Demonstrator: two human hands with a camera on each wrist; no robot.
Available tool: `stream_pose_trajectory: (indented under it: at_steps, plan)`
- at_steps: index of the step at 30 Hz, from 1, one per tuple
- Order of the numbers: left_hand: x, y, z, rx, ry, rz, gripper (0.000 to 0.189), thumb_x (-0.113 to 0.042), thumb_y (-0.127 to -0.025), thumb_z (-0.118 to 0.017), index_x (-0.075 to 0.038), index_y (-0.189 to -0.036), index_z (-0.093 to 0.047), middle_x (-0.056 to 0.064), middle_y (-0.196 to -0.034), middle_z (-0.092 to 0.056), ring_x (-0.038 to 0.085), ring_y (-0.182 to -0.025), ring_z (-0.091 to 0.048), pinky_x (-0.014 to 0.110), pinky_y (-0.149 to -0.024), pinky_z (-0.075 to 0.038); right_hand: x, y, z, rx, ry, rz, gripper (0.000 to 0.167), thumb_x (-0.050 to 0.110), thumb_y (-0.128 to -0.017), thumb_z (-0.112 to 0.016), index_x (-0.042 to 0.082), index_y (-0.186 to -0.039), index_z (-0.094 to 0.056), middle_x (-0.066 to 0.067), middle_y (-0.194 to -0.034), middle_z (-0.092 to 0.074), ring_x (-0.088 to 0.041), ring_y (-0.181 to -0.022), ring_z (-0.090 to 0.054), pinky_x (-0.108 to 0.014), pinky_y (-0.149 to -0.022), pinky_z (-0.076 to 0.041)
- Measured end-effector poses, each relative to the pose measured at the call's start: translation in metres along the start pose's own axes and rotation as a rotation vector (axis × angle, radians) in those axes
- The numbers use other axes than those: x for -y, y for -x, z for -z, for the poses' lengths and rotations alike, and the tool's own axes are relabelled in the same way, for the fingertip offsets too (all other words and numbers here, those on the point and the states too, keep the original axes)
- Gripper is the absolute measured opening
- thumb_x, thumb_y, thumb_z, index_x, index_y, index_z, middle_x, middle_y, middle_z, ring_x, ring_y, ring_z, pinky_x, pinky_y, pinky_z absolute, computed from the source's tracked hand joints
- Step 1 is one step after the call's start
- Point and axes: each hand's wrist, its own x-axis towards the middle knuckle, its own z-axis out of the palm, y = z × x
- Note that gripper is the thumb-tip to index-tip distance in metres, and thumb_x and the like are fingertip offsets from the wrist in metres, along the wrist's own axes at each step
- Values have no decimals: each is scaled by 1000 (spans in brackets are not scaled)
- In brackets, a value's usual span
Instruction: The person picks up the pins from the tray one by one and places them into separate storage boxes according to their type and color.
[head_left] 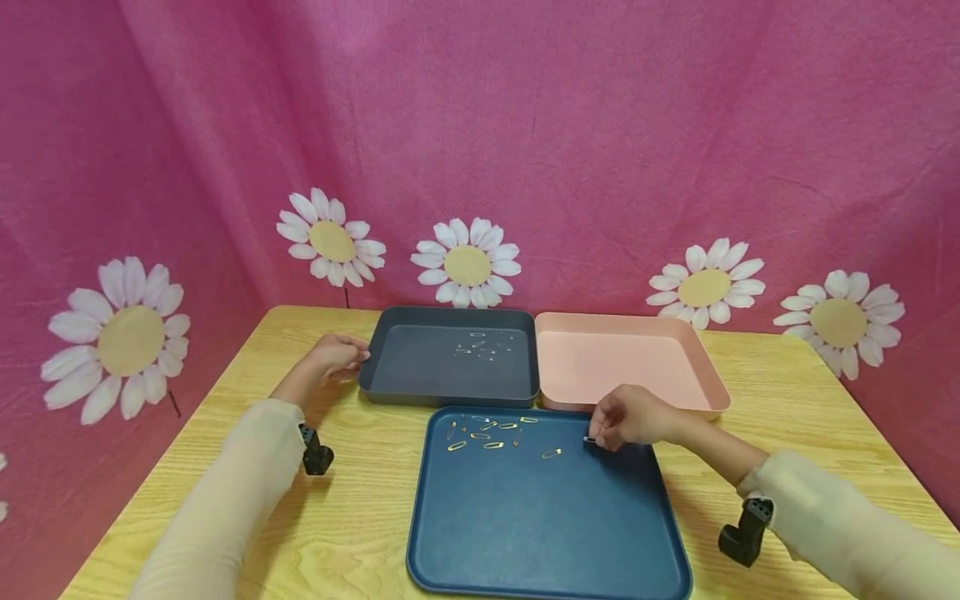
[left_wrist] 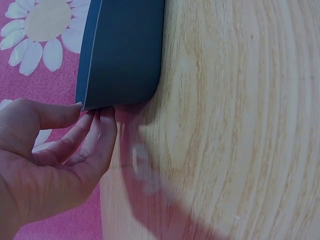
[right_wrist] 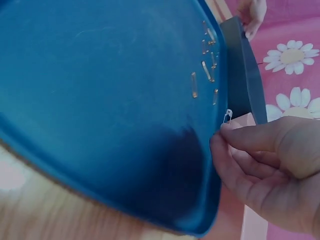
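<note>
My right hand (head_left: 630,418) pinches a silver safety pin (right_wrist: 228,115) between thumb and fingertips, above the far right part of the blue tray (head_left: 547,533). Several gold safety pins (head_left: 492,445) lie scattered toward that tray's far left; one (head_left: 552,454) lies apart, nearer the hand. At the left wall of the dark grey tray (head_left: 405,367), my left hand (head_left: 330,358) grips the rim, thumb at its top edge and fingers against the outside. Several silver safety pins (head_left: 486,357) lie inside the grey tray, right of its middle.
A pink tray (head_left: 622,362) stands right of the grey one, behind the blue tray. All three are on a wood-grain table (head_left: 352,517). A pink cloth with daisies (head_left: 585,150) hangs behind the table and along its sides.
</note>
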Motion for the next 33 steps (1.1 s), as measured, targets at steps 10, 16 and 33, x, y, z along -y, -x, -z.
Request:
stream_pose_trajectory:
  at_steps: [10,16,33]
  plan:
    - [4,-1,-2,5,7,-4,43,-7,-98,-45,9,-138,-44,25,-139,-48,18,-106,-60,35,-100,-50,21,-25,8,8,-28,-43,7,-3,-79,-72,-4,-86,-71,-12,-76,-71,-12,-65,-62,-29,-67,-59]
    - [3,-1,-2,-7,-3,2,42,-8,-98,-45,8,-137,-46,23,-136,-51,14,-100,-60,33,-96,-52,33,-43,17,9,5,-64,8,-3,-79,-72,-3,-87,-72,-13,-76,-71,-11,-64,-63,-29,-68,-59]
    - [2,0,-1,-25,-19,3,42,-9,-97,-46,7,-136,-48,23,-136,-53,15,-101,-61,35,-97,-52,66,-97,40,53,-5,-119,12,-12,-81,-65,-13,-92,-69,-13,-77,-71,-8,-65,-62,-35,-75,-60]
